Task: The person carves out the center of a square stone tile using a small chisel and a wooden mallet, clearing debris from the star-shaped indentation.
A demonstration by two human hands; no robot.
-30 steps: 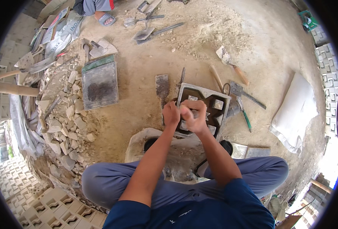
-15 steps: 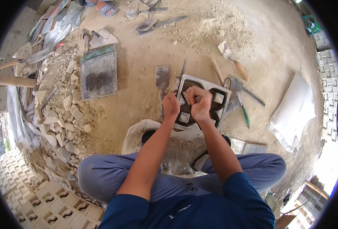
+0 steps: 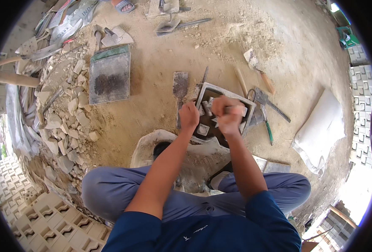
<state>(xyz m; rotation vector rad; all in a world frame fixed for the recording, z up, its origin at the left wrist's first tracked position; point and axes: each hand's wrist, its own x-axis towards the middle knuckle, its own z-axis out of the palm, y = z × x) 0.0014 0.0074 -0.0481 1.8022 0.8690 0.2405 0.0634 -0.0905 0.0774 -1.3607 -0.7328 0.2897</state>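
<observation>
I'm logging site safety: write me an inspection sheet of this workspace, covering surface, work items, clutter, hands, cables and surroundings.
Surface: dusty earthen ground, crumbs scattered.
Work items: gray-rimmed rectangular mold, pale blocks inside.
Clutter: broken stones at left; wooden-handled trowel, green-handled tool and white sack at right.
Hands: left hand curled at the mold's left edge, grip unclear; right hand blurred over the mold, hold unclear.
Cables: nothing seen.
Surroundings: stacked patterned blocks; another person's sandaled foot.
</observation>
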